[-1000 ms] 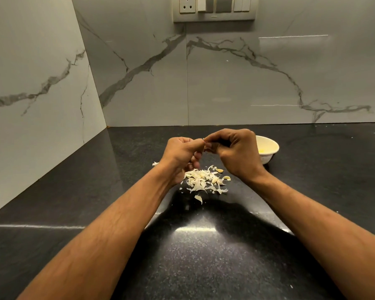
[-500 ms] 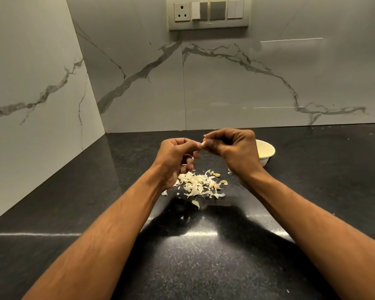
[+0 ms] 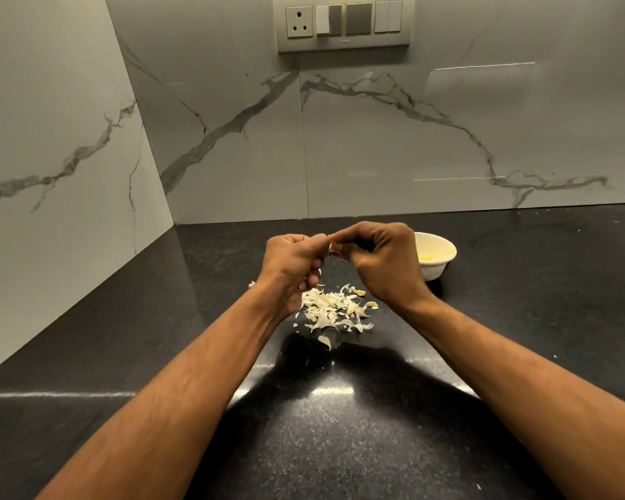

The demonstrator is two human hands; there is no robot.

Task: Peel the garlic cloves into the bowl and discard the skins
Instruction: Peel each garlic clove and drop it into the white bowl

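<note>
While the head view looks down over both forearms, the left hand and the right hand meet above the speckled black stone bench, each with fingers curled and pinching a small pale garlic clove between them. Directly below lies a loose heap of papery white garlic skins, and just behind the right hand stands a small round white bowl with something yellowish inside, probably peeled cloves. The step in hand looks like stripping skin from this clove: it would go best with one hand steadying the clove while the other pulls the loosened edge away, letting scraps fall onto the heap, then dropping the bare clove into the bowl.
</note>
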